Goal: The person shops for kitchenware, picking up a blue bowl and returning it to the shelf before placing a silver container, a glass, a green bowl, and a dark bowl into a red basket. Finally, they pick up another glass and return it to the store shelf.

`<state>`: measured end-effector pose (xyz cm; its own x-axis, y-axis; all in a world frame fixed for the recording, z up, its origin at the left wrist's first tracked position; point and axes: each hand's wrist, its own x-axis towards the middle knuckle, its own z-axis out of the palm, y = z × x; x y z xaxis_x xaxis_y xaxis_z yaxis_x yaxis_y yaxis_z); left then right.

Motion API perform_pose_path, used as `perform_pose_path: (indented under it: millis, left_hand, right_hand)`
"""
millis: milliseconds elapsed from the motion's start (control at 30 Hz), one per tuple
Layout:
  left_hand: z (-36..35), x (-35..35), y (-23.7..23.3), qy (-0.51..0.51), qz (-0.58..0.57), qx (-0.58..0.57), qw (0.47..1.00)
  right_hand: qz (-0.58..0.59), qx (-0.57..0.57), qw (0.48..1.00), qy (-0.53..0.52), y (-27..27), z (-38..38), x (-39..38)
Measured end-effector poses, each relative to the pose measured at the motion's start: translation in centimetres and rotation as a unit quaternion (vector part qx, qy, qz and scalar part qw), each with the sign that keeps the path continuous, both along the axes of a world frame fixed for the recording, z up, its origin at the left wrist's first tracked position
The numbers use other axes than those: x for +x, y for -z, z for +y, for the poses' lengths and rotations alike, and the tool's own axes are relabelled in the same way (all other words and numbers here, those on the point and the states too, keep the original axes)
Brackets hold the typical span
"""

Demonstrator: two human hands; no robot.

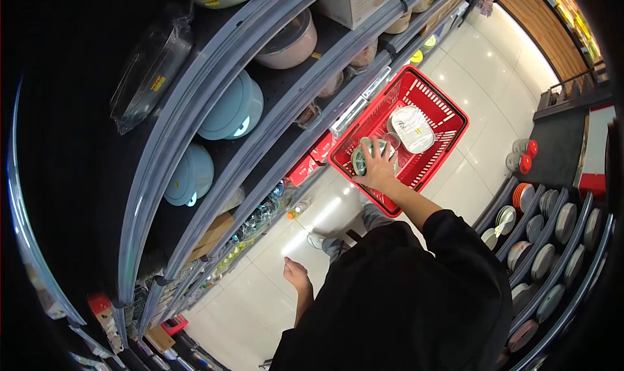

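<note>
My right hand [378, 168] reaches over the near end of a red shopping basket [451, 103]. Its fingers wrap round a clear, greenish container [358, 159], whose exact kind is partly hidden by the hand. Beyond it in the basket lies a white lidded box [413, 129] in clear wrapping with a small yellow label. A round clear piece [392, 139] shows between the two. Low at my left side, my left hand [298, 275] hangs above the floor with its fingers curled in and nothing visible in them.
Tall shelves at the left hold light-blue lidded pots [231, 106], a pink pot [288, 41] and wrapped goods. At the right, racks hold upright plates [543, 263]. Two red-lidded jars [519, 162] stand near them. A bottle with an orange cap [297, 210] is beside the left shelf.
</note>
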<state>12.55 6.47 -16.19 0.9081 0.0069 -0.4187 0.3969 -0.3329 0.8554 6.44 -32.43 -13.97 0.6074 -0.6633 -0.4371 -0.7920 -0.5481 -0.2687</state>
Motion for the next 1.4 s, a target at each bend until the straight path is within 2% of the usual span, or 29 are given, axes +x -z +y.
perform_pose_path:
  millis: [133,200,433,500,567,633,700,733,800,833,867,900,933,1000,1033,1100,1133,1200,1233,1300,1367,1400]
  left_hand:
    - [-2.8,-0.1,-2.9,-0.026,0.002,-0.017,1.000]
    - [-3.8,-0.5,-3.5,-0.013,-0.011,-0.040,0.999]
    - [-6.8,-1.0,-5.8,0.018,-0.002,-0.033,0.999]
    - [-7.7,-0.6,-6.8,0.089,-0.026,-0.030,0.995]
    - [-8.3,-0.1,-7.3,0.127,-0.026,-0.050,0.990]
    - [-9.0,0.1,-7.9,0.158,-0.026,-0.071,0.984]
    - [-10.1,0.3,-8.4,0.241,0.008,-0.081,0.967]
    - [-10.5,0.3,-8.4,0.235,0.008,-0.085,0.968]
    - [-11.5,0.2,-8.8,0.380,-0.056,-0.017,0.923]
    - [-11.7,0.2,-9.3,0.373,-0.060,-0.020,0.926]
    - [-12.0,0.2,-10.5,0.421,-0.073,0.014,0.904]
    - [-11.9,0.2,-11.3,0.468,-0.086,0.048,0.878]
    - [-11.5,0.3,-11.3,0.461,-0.088,0.046,0.882]
    - [-10.2,0.6,-11.4,0.473,-0.125,0.085,0.868]
    - [-9.1,0.9,-11.0,0.462,-0.125,0.082,0.874]
    - [-6.8,1.8,-10.2,0.455,-0.156,0.179,0.858]
    - [-5.4,2.2,-10.3,0.438,-0.157,0.177,0.867]
    - [-2.4,3.5,-11.9,0.432,-0.074,0.257,0.861]
    - [-0.3,4.0,-11.2,0.409,-0.074,0.256,0.873]
    - [3.9,4.8,-9.4,0.388,-0.161,0.178,0.890]
    - [7.9,5.9,-8.9,0.365,-0.153,0.154,0.906]
    - [9.7,6.6,-9.0,0.382,-0.123,0.139,0.905]
  right_hand:
    - [-0.003,-0.007,1.000,-0.016,0.7,-0.4,-0.2]
    - [-0.015,-0.033,0.999,-0.008,0.5,-0.4,-0.6]
    - [-0.063,-0.016,0.998,0.001,1.2,-0.7,-1.5]
    - [-0.119,-0.047,0.986,0.108,0.5,-0.8,-1.5]
    - [-0.160,-0.049,0.977,0.130,-1.5,-0.7,-1.8]
    - [-0.267,-0.056,0.943,0.193,-2.2,-0.3,-2.1]
    - [-0.296,-0.044,0.934,0.197,-2.2,0.5,-2.2]
    - [-0.334,0.011,0.909,0.249,-2.2,1.2,-2.1]
    - [-0.381,0.138,0.850,0.336,-3.4,3.1,-1.6]
    - [-0.383,0.137,0.853,0.328,-4.3,4.6,-1.2]
    - [-0.447,0.300,0.742,0.400,-5.7,6.3,-0.7]
    - [-0.486,0.451,0.596,0.454,-6.4,8.0,-0.4]
    - [-0.485,0.453,0.600,0.447,-6.3,9.6,-0.2]
    - [-0.412,0.564,0.558,0.449,-6.2,12.7,0.3]
    - [-0.407,0.566,0.565,0.441,-6.3,14.3,0.7]
    - [-0.390,0.532,0.590,0.467,-7.2,17.7,2.3]
    - [-0.379,0.547,0.599,0.445,-7.1,19.1,3.0]
    - [-0.344,0.561,0.613,0.437,-7.7,21.5,4.5]
    - [-0.315,0.567,0.617,0.445,-8.1,22.9,5.2]
    - [-0.288,0.578,0.640,0.416,-8.3,26.0,6.8]
    - [-0.240,0.610,0.640,0.401,-7.6,29.0,8.3]
    - [-0.227,0.599,0.662,0.389,-8.5,31.0,9.4]
